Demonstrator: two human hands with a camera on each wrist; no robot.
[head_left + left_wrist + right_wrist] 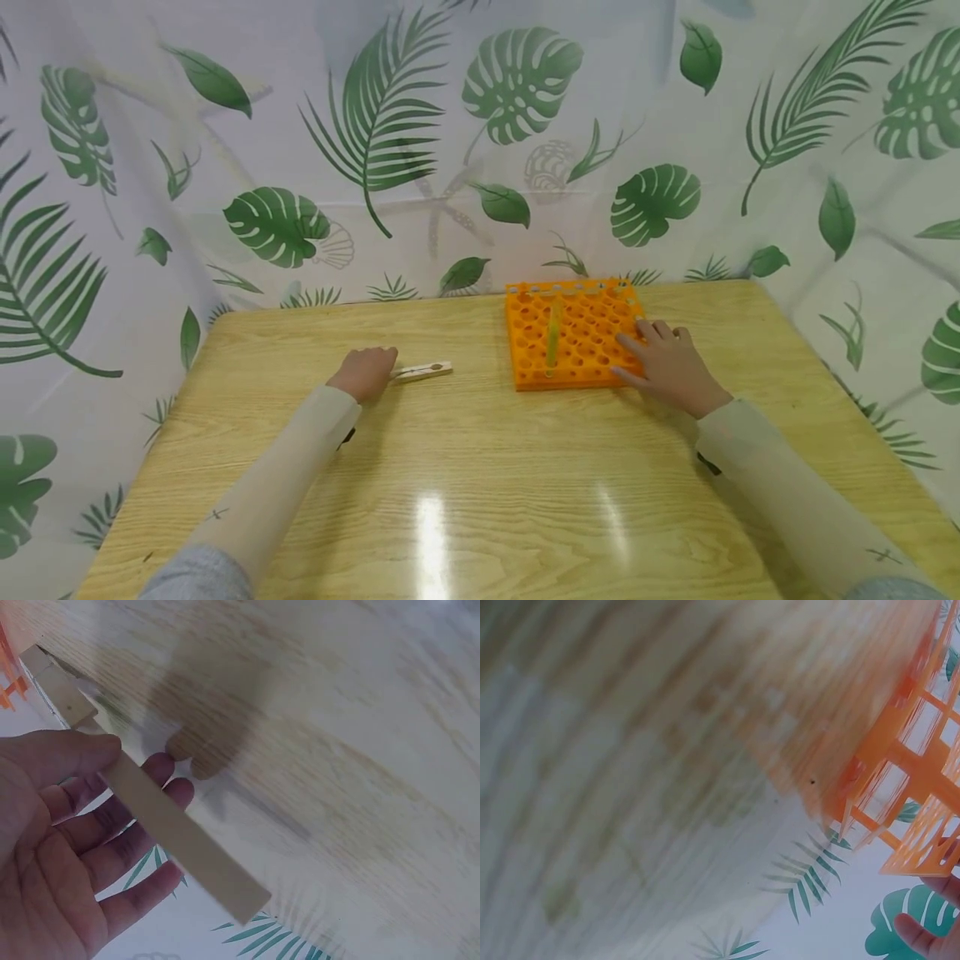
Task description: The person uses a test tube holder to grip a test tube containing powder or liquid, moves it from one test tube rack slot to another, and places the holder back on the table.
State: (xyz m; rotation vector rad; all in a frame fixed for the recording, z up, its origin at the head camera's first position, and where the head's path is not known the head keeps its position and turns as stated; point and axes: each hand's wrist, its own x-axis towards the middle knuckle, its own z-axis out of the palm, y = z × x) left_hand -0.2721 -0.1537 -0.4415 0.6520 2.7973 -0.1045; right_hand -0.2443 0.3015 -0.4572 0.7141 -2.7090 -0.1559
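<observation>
Between thumb and fingers, my left hand [366, 373] pinches a wooden test tube clamp [422, 372], low over the left half of the table. In the left wrist view the clamp [184, 840] runs diagonally across the fingers. An orange test tube rack [517, 387] with many round holes stands toward the back of the table. One test tube [553, 333] with yellow contents stands in its front left part. My right hand [675, 367] rests at the rack's right edge, fingers spread. Only some fingertips [919, 935] appear beside the rack [922, 776] in the right wrist view.
The wood-grain table [480, 467] ends at a leaf-patterned cloth [420, 217] behind the rack. A clear, thin object [570, 291] lies along the rack's back edge; its kind is hard to tell.
</observation>
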